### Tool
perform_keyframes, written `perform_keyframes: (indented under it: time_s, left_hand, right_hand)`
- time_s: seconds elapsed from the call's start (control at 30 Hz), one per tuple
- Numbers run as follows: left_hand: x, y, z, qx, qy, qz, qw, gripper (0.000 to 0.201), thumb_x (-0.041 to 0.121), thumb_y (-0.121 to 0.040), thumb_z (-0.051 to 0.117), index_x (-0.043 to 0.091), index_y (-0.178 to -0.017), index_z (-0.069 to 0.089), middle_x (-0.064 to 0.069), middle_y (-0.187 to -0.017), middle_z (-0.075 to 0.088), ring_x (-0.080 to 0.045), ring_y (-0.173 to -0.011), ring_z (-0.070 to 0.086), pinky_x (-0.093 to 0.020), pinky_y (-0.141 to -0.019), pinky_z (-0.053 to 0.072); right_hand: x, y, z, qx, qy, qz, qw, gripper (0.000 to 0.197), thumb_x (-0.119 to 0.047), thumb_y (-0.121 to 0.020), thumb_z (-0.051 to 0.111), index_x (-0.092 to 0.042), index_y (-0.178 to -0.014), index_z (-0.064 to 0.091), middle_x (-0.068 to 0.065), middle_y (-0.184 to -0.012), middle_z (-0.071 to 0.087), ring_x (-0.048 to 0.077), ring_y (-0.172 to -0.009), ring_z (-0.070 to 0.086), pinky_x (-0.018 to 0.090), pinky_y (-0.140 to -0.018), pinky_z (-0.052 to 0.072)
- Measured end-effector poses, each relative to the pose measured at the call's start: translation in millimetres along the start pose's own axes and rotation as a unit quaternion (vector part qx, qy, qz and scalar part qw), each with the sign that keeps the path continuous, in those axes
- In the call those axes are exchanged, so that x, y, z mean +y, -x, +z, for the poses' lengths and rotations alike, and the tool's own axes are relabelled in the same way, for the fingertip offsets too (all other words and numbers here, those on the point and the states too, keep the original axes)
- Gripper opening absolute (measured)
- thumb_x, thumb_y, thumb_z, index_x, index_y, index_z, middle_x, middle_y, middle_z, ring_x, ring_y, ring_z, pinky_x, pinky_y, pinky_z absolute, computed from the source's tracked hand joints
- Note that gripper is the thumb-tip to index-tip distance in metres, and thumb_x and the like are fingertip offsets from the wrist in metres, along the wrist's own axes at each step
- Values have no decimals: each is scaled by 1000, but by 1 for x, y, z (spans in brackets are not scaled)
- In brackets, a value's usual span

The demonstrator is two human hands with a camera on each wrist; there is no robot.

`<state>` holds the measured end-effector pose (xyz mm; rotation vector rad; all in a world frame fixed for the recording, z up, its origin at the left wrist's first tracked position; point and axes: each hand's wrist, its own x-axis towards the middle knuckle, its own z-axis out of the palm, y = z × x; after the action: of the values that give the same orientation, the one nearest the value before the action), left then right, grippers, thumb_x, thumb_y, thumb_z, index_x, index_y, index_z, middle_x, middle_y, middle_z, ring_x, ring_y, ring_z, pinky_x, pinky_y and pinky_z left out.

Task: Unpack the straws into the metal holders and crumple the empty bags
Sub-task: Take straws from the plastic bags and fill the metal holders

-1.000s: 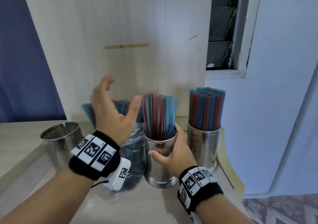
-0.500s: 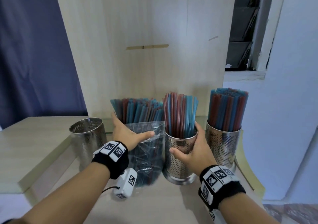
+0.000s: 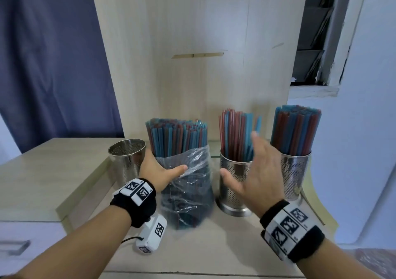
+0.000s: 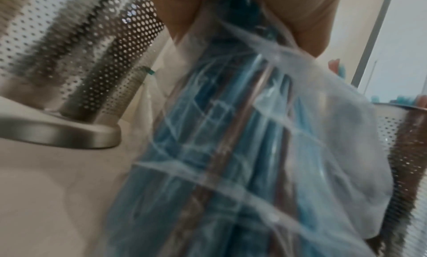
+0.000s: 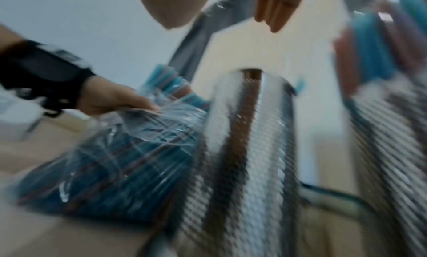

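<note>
A clear plastic bag of blue and red straws (image 3: 188, 191) stands upright on the counter, its straws (image 3: 177, 137) sticking out of the open top. My left hand (image 3: 169, 168) grips the bag's upper left side, thumb across the front and fingers behind; the left wrist view shows the bag (image 4: 231, 133) between thumb and fingers. My right hand (image 3: 250, 167) hovers open, fingers spread, just in front of the middle metal holder (image 3: 233, 193), which is part full of straws (image 3: 235, 135). An empty holder (image 3: 126, 161) stands left of the bag. A full holder (image 3: 295, 176) is at the right.
The pale wooden counter (image 3: 64, 171) steps down at the left, and its right edge (image 3: 317, 210) curves away beside the full holder. A tall wooden panel (image 3: 203, 75) rises right behind the holders. A drawer handle (image 3: 12, 246) shows at lower left.
My right hand has let go of the middle holder and lifted off it, fingers now spread. My left hand came down from the air and closed on the bag.
</note>
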<state>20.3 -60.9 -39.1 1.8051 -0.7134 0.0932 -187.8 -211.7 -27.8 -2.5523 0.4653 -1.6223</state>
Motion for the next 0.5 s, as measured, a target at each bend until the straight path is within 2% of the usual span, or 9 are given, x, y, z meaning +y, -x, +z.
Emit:
perform_keyframes:
  time_s: [0.07,0.13,0.2,0.23,0.33,0.37,0.4,0.43,0.5]
  left_hand:
    - [-1,8,-8,-1,19,24,1000,93,23,-56,95,18,-133,42,6,-117,61,-11,-109,59,-30,-99,45]
    - [-2,19,-18,-15,36,47,998,93,20,-56,95,19,-133,43,7,-118,63,-8,-112,60,-33,-102,46]
    - [-3,31,-28,-41,50,69,995,92,20,-57,94,20,-134,44,9,-118,64,-4,-113,59,-35,-102,48]
    - [-3,36,-33,-58,60,81,993,91,20,-58,94,19,-134,45,9,-119,65,-4,-114,60,-37,-102,49]
    - [-6,51,-47,-111,86,101,985,89,26,-60,92,11,-135,46,-2,-123,66,-18,-118,62,-47,-100,50]
    - [-7,54,-51,-123,87,102,983,90,29,-60,92,10,-135,45,-4,-124,66,-20,-119,61,-50,-100,49]
    - [-8,57,-54,-129,81,104,983,93,32,-59,91,12,-137,43,-3,-126,64,-19,-120,60,-50,-102,48]
    - [-6,58,-56,-134,74,111,982,98,36,-58,91,15,-139,40,0,-129,62,-17,-122,58,-50,-103,47]
    - [0,55,-62,-147,54,125,980,105,39,-56,91,22,-142,33,7,-132,58,-10,-125,55,-47,-106,45]
  right_hand:
    - [-30,3,-1,-71,-65,-59,994,74,-49,-86,60,-3,-139,39,12,-125,57,17,-114,47,35,-104,44]
    - [-54,5,4,-191,-150,22,970,74,-45,-88,64,-12,-146,33,2,-137,49,8,-123,43,31,-108,42]
    - [-66,8,15,-236,-236,161,929,98,-46,-82,74,-17,-154,15,-4,-154,31,7,-139,29,29,-117,28]
    - [-68,7,19,-252,-284,226,897,112,-46,-77,79,-19,-156,6,-8,-157,22,7,-143,22,32,-119,23]
    - [-61,5,36,-306,-386,315,811,139,-43,-59,93,-26,-155,-6,-20,-143,13,2,-135,17,40,-121,21]
    - [-59,5,39,-322,-409,315,794,143,-44,-52,96,-29,-155,-2,-18,-148,16,3,-137,22,43,-119,26]
    - [-58,5,41,-333,-428,313,779,139,-44,-47,98,-29,-153,10,-10,-153,31,7,-137,36,46,-116,34]
    - [-55,5,42,-335,-441,304,776,128,-41,-45,99,-26,-148,24,-3,-145,51,12,-130,51,48,-111,41]
    - [-57,4,40,-323,-436,264,797,109,-36,-48,99,-26,-138,38,-2,-128,65,13,-119,62,47,-105,47]
